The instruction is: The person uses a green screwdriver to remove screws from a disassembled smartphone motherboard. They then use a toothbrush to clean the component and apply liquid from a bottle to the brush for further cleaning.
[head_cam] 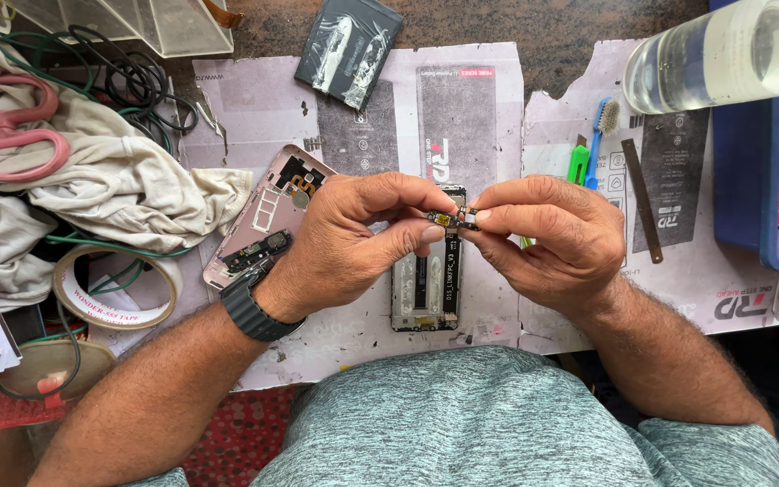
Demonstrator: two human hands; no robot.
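Observation:
Both hands meet over the mat at the centre of the head view. My left hand [353, 234] and my right hand [547, 239] pinch a small dark circuit board [451, 219] between thumbs and fingertips. Directly beneath it lies an opened phone frame [426, 293], screen side down, with its inner parts showing. A pink phone back cover [268, 221] rests to the left, partly hidden by my left hand. A dark watch sits on my left wrist.
Pink scissors [6, 126] lie on a crumpled cloth [119, 185] at left, near a tape roll [117, 287] and cables. A battery [349, 50] lies at top. A toothbrush [599, 140], green tool, metal strip [642, 198], clear bottle [723, 54] and blue tray [755, 180] sit right.

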